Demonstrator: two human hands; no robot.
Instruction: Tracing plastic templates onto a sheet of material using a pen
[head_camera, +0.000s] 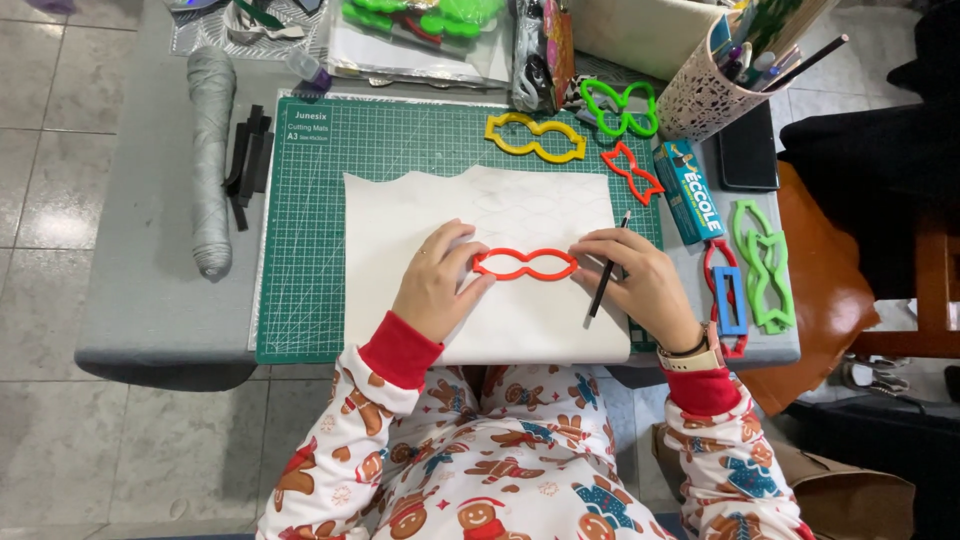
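While both hands press on it, a red plastic outline template shaped like a wrapped sweet (526, 264) lies flat on a white sheet of thin fabric or paper (470, 320), whose top edge is cut in waves. The left hand (437, 280) rests palm down with fingers spread loosely, its fingertips on the template's left end. The right hand (640, 280) touches the right end with curled fingers and pinches a slim black pencil (607, 272) that points down towards the sheet. Faint traced curves show on the upper part of the sheet.

Under the sheet sits a green gridded cutting mat (310, 250) on a grey bench (140, 250). Beyond the sheet lie a yellow plastic outline template (533, 137), a bright green butterfly-like one (620, 108) and a small red bow-shaped one (631, 172). A blue rectangular glue box (690, 190) lies to the right, near pale green outline templates (765, 265). A grey wrapped roll (211, 160) lies at the left, beside black strips (248, 160).
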